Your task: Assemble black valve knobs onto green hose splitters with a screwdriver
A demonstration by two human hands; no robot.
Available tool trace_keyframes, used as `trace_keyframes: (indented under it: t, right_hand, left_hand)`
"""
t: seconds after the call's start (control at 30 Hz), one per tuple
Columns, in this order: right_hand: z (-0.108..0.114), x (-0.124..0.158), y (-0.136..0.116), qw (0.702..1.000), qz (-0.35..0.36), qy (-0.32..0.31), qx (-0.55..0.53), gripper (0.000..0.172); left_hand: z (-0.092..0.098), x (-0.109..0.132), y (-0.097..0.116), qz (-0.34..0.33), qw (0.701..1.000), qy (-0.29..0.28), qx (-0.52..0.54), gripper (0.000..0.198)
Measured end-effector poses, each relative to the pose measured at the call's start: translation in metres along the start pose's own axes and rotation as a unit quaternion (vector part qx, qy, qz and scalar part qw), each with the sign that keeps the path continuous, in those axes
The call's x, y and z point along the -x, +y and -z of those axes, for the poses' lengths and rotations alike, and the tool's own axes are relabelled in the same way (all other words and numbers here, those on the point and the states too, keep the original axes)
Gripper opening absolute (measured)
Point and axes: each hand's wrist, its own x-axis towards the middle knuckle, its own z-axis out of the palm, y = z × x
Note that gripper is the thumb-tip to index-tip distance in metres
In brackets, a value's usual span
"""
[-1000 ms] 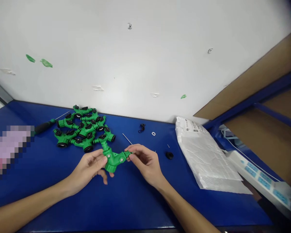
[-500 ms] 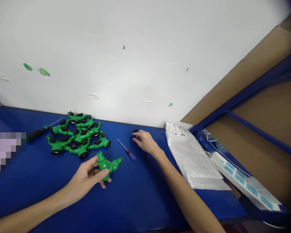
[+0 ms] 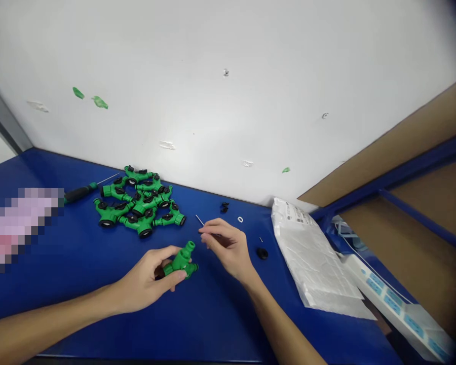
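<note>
My left hand (image 3: 155, 276) is closed around a green Y-shaped hose splitter (image 3: 182, 259), one of its outlets pointing up and away. Just right of it, my right hand (image 3: 228, 247) is raised over the table with thumb and fingertips pinched together; whatever they hold is too small or hidden to make out. Behind those fingers the thin shaft of a screwdriver (image 3: 199, 220) shows, its handle covered by the hand. Beyond lie small black pieces (image 3: 224, 207) and a white ring (image 3: 240, 219). A small screw (image 3: 261, 239) and a black round cap (image 3: 262, 253) are farther right.
Several green splitters with black levers (image 3: 144, 203) are clustered at the back left, beside a green-black screwdriver (image 3: 81, 192). A white plastic bag (image 3: 311, 258) lies right, near a power strip (image 3: 399, 304). A white wall (image 3: 197, 101) borders the blue table (image 3: 110, 334).
My right hand has come back from the small black parts toward the splitter, uncovering the ring and cap. My left hand has turned the splitter. The view has shifted left.
</note>
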Motion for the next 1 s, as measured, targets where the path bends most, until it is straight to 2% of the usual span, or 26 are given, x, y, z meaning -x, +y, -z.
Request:
trace_keyframes:
  t: [0.13,0.4,0.53,0.6,0.7,0.83,1.0]
  right_hand:
    - [-0.012,0.004,-0.021,0.998,0.020,-0.053,-0.015,0.012]
    - [0.003,0.007,-0.015,0.990,0.061,-0.124,0.017,0.014]
    - [0.000,0.011,-0.012,0.990,0.075,-0.113,0.021,0.012]
    - [-0.004,0.013,-0.009,0.991,0.074,-0.107,0.012,0.012]
    - [-0.009,0.016,-0.004,0.993,0.031,-0.111,-0.033,0.015]
    - [-0.009,0.017,-0.003,0.983,-0.059,-0.132,-0.115,0.022]
    - [-0.003,0.016,-0.009,0.968,-0.081,-0.193,-0.139,0.021]
  left_hand:
    - [-0.001,0.000,0.002,-0.020,0.999,-0.025,-0.016,0.031]
    - [0.001,-0.001,-0.001,0.007,0.998,-0.058,-0.033,0.034]
    - [0.001,0.002,-0.001,-0.015,0.998,-0.055,-0.025,0.037]
    - [0.000,0.005,-0.003,-0.040,0.998,-0.043,-0.020,0.050]
    - [-0.002,0.007,-0.007,-0.075,0.996,-0.039,-0.033,0.063]
    - [-0.003,0.006,-0.008,-0.120,0.990,-0.048,-0.062,0.050]
    - [-0.003,0.007,-0.004,-0.094,0.991,-0.070,-0.069,0.043]
